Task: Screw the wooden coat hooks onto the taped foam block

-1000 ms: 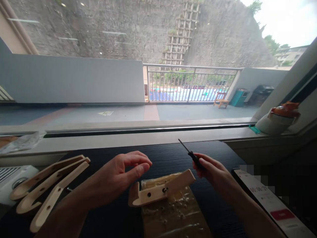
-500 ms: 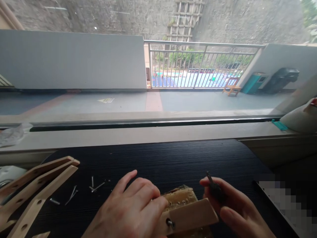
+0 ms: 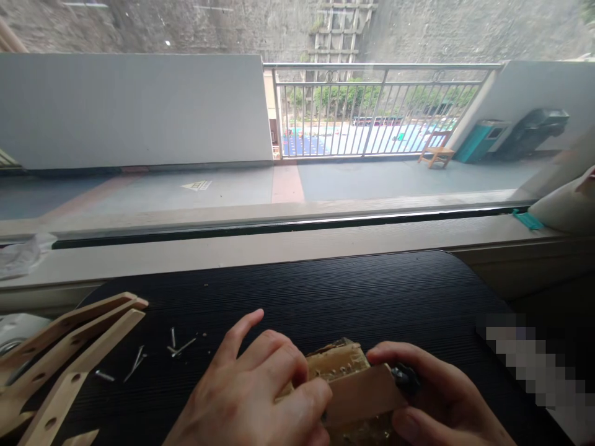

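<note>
My left hand (image 3: 258, 393) is closed over the left part of a light wooden hook piece (image 3: 360, 393) at the bottom centre, pressing it onto a plastic bag of small screws (image 3: 333, 363). The index finger sticks out toward the window. My right hand (image 3: 439, 402) grips a small black screwdriver (image 3: 403, 378), whose handle end shows beside the wood's right end. The tool's tip is hidden behind the wood.
Three more wooden hook pieces (image 3: 60, 353) lie at the left on the black ribbed table (image 3: 353, 297). Loose screws (image 3: 179, 348) are scattered between them and my left hand. A window sill (image 3: 260, 248) runs behind the table, with a white pot (image 3: 564, 207) at its right.
The view has tilted down. My left hand came down onto the wooden piece and closed on it. My right hand swung the screwdriver down to the wood's right end.
</note>
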### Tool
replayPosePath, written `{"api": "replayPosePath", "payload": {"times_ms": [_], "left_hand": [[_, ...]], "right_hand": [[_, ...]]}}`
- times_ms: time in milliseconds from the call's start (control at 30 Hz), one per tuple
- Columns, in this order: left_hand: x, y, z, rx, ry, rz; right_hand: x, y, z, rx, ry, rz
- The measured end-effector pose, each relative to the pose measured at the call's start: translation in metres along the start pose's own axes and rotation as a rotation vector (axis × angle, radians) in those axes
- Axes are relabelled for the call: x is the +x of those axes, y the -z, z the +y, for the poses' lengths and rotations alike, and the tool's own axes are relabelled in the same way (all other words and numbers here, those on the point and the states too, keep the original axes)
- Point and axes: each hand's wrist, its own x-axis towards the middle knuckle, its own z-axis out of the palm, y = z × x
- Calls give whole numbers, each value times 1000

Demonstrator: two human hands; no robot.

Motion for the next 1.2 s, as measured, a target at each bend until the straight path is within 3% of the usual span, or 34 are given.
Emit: {"api": "replayPosePath", "payload": {"times_ms": [67, 167, 367, 500, 800, 1067, 1200], "left_hand": [[2, 8, 7, 5, 41, -80], [3, 16, 15, 6, 63, -89], [1, 18, 24, -10, 84, -103], [2, 16, 29, -24, 97, -113], [-8, 13, 37, -59, 178, 123], [-10, 12, 46, 4, 170, 174], [-11, 7, 39, -33, 128, 210]], "right_hand": [[-2, -2, -1, 19, 13, 43], [-3, -6, -1, 69, 26, 75], [-1, -1, 4, 42, 104, -54], [1, -1, 6, -11, 165, -48], [-1, -4, -1, -108, 312, 15], [-1, -5, -6, -127, 365, 31], [-20, 11, -33, -323, 351, 35]]}}
